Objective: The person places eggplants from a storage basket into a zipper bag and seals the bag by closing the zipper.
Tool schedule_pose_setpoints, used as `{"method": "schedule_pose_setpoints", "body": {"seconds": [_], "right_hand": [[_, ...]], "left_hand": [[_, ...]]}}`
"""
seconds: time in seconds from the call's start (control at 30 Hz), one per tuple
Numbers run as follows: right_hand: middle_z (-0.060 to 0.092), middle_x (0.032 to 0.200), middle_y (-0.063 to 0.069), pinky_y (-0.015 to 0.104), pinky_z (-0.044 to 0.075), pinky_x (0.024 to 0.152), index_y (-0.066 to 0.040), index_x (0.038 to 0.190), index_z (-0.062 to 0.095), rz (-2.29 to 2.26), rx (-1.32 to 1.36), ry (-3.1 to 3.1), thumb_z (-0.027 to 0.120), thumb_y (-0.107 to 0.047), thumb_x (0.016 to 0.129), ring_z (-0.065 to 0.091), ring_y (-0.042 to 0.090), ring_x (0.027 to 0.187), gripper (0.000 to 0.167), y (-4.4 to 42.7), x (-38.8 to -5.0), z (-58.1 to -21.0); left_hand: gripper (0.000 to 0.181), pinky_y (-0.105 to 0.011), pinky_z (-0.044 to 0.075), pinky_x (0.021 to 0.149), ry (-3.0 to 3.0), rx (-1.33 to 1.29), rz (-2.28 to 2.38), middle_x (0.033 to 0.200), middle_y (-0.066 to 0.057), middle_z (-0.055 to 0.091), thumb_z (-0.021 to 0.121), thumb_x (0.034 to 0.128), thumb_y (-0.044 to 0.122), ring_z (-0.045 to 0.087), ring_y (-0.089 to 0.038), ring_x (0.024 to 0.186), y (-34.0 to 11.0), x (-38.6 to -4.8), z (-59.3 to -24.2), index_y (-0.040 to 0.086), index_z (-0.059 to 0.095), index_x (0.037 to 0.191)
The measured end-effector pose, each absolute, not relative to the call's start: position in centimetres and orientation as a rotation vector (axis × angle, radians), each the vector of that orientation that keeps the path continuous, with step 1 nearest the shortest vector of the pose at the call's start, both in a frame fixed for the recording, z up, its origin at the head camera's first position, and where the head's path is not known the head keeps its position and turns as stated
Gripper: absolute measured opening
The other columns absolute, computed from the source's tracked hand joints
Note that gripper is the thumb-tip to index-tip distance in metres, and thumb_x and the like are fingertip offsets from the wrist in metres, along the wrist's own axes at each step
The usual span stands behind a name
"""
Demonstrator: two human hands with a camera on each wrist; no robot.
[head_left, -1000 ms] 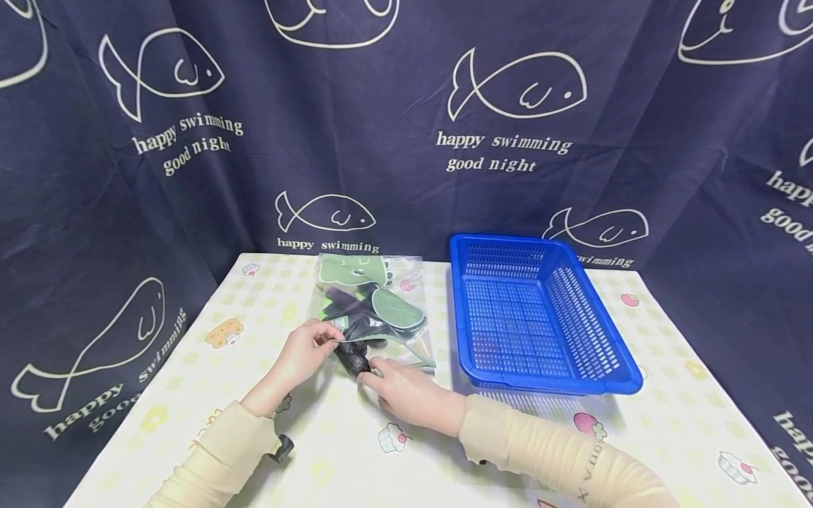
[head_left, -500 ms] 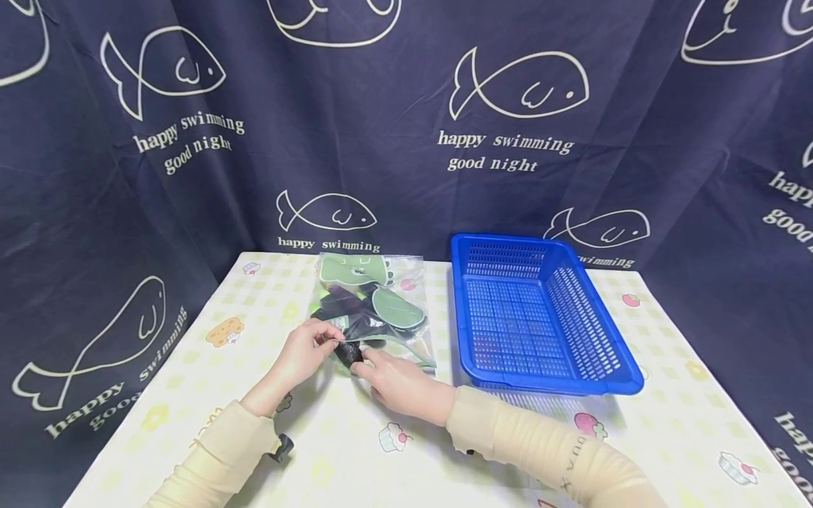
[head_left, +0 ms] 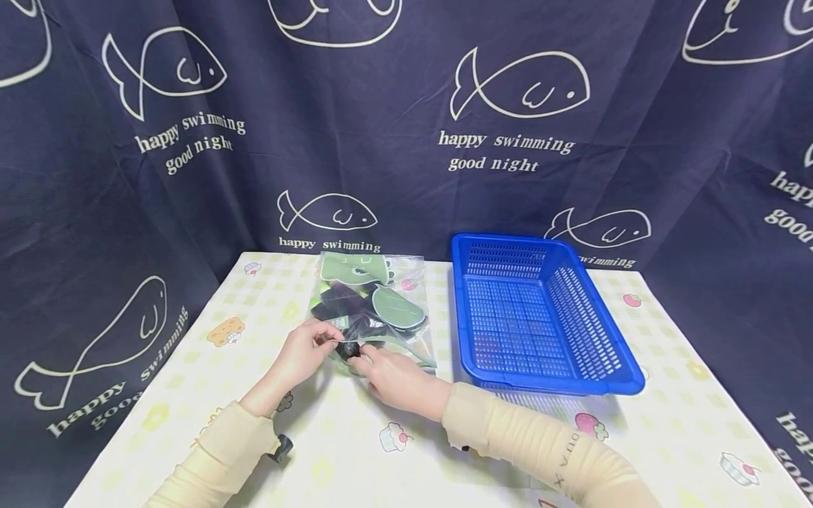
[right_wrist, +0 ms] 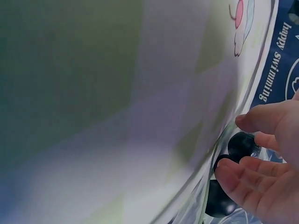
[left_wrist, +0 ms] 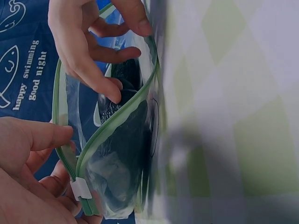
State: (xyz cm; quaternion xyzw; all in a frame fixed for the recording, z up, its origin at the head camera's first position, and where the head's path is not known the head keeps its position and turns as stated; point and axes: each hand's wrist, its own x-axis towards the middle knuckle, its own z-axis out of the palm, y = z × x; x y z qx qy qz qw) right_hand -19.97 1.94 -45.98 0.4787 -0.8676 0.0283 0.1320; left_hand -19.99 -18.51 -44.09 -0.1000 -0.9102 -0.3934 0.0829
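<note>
A clear zip bag with green prints lies on the table, several dark purple eggplant-like vegetables inside. My left hand pinches the near left edge of its mouth. In the left wrist view the green zip rim gapes, with a white slider beside the left fingers. My right hand reaches into the mouth, fingers loosely bent against a speckled black oblong item. The right wrist view shows its thumb and fingers apart, near dark rounded ends. The oblong item's far end is hidden.
A blue perforated plastic basket stands right of the bag. The table bears a pale checked cloth with cake and fruit prints. Behind it hangs a navy fish-print curtain.
The right hand has moved slightly forward and left, and the black oblong item has slid deeper into the bag. My left hand stays on the bag's edge.
</note>
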Motion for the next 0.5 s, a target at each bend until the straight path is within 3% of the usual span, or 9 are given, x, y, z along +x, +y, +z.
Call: {"method": "schedule_pose_setpoints", "body": {"seconds": [0.27,0.4,0.5], "right_hand": [[0.06,0.097,-0.002,0.024,0.051,0.076,-0.014,0.108,0.062,0.13,1.41,-2.322,0.066,-0.013,0.081,0.061,0.013,0.088,0.027,2.2,-19.5,-44.5],[0.059,0.092,-0.003,0.021,0.05,0.074,-0.015,0.099,0.064,0.163,1.37,-2.253,0.067,-0.012,0.08,0.057,0.011,0.084,0.019,2.5,-19.7,-43.3],[0.059,0.094,-0.002,0.022,0.049,0.072,-0.015,0.101,0.064,0.145,1.297,-2.27,0.067,-0.014,0.08,0.054,0.012,0.085,0.021,2.7,-20.1,-43.0]], "left_hand": [[0.013,-0.026,0.044,0.061,-2.717,-0.295,-1.165,0.086,-0.002,0.061,0.067,0.0806,0.001,0.054,-0.016,0.076,-18.6,-20.0,-44.1,0.012,0.069,0.085],[0.013,-0.026,0.045,0.061,-2.714,-0.305,-1.163,0.085,-0.002,0.061,0.067,0.08,0.0,0.054,-0.015,0.075,-18.6,-19.9,-44.1,0.012,0.069,0.084],[0.013,-0.026,0.044,0.061,-2.718,-0.315,-1.155,0.084,-0.002,0.061,0.068,0.0795,0.0,0.054,-0.015,0.074,-18.5,-19.8,-44.0,0.012,0.069,0.084]]}}
